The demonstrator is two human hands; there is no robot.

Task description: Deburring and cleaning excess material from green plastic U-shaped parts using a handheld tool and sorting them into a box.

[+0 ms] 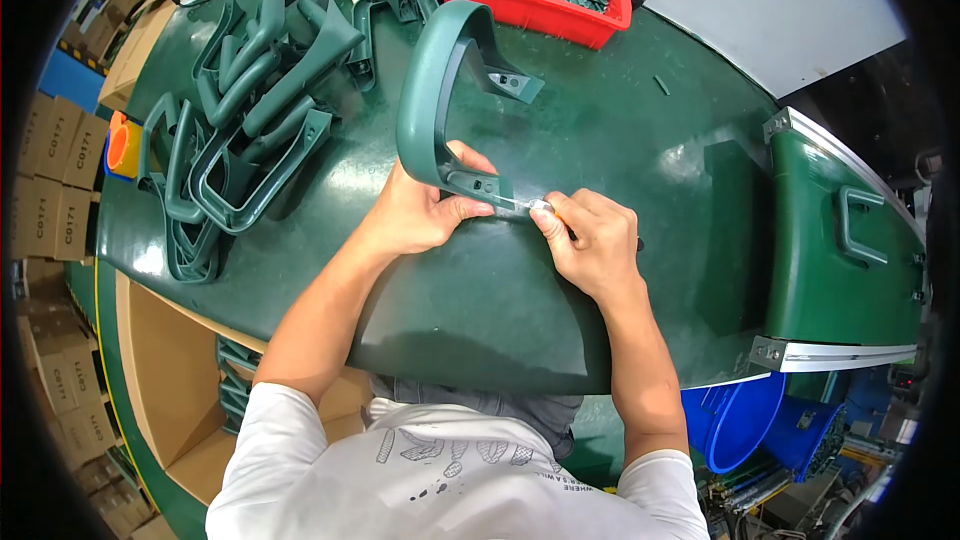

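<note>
A dark green, curved plastic handle (428, 105) stands raised over the table, its two ends bending round to the right. My left hand (418, 208) is closed round its lower end, thumb in front and fingers behind. My right hand (597, 235) grips a slim metal-tipped hand tool (538, 205) in a pinch. The tool's thin tip meets the edge of the handle's lower end, beside a small dark hole. Most of the tool's grip is hidden in my palm, so its exact kind cannot be made out.
A heap of similar green handles (250, 110) covers the table's left side. Behind stands a red bin (540, 12) of small green pieces. One loose piece (661, 85) lies right of it. An orange tape roll (122, 145) sits at the left edge; an open carton (165, 380) stands below.
</note>
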